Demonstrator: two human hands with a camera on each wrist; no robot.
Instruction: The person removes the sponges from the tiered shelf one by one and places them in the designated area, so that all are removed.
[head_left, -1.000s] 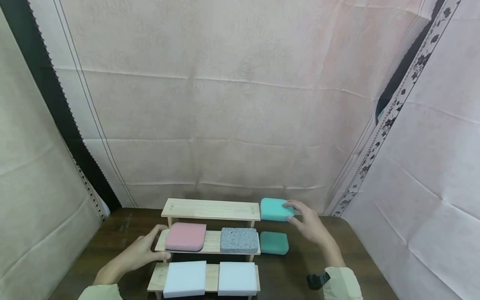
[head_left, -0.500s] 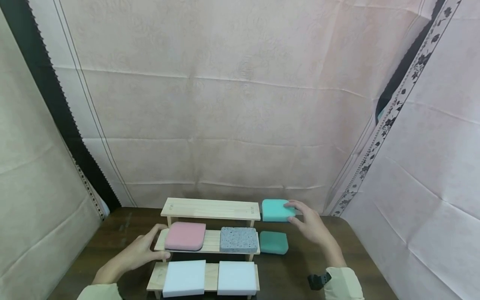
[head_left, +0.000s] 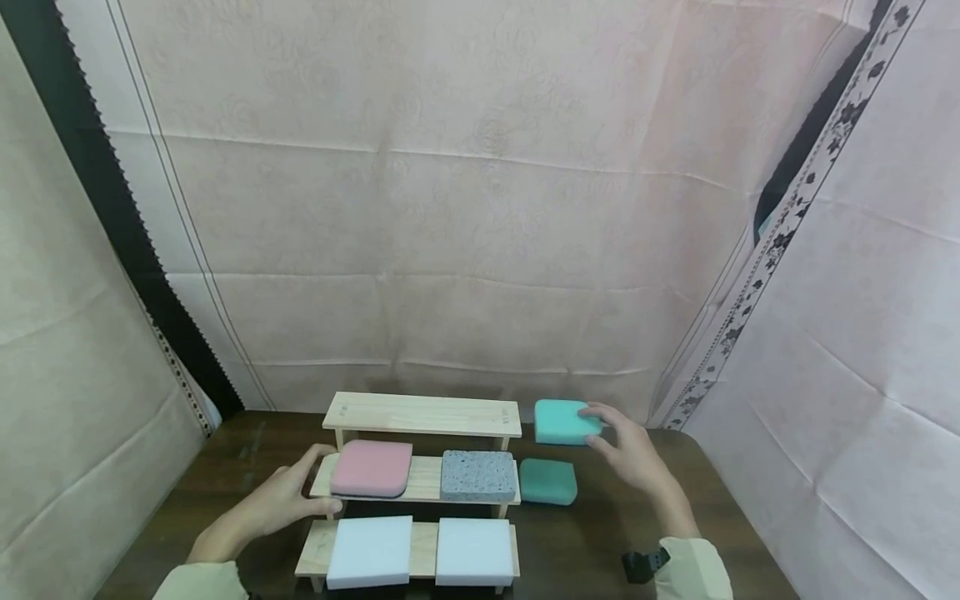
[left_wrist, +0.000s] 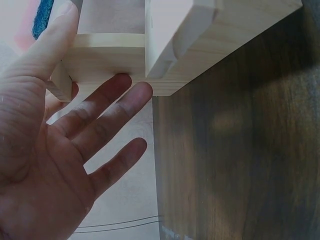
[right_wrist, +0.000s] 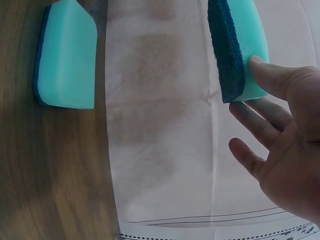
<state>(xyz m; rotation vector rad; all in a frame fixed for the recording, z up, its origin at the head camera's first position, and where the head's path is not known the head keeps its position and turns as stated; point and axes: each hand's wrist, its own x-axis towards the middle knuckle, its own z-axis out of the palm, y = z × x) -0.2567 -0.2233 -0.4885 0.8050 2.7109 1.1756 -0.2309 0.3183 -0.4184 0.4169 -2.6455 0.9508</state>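
My right hand [head_left: 630,450] pinches a turquoise sponge [head_left: 561,422] between thumb and fingers, beside the right end of the top tier. In the right wrist view this sponge [right_wrist: 250,45] is off the table and shows a dark blue scouring layer. My left hand [head_left: 273,504] grips the left end of the middle tier of a three-tier wooden rack [head_left: 426,479]. The left wrist view shows the thumb [left_wrist: 57,37] and fingers on either side of the wood. On that tier lie a pink sponge [head_left: 372,468] and a speckled blue-grey sponge [head_left: 477,476].
Two white blocks [head_left: 370,552] lie on the lowest tier. A second green sponge [head_left: 548,482] rests on the dark wooden table [head_left: 592,533], right of the rack. Pale cloth [head_left: 465,208] hangs behind the table and at both sides.
The right hand has shifted right with the turquoise sponge, widening the gap from the top tier. The left hand keeps its place on the rack.
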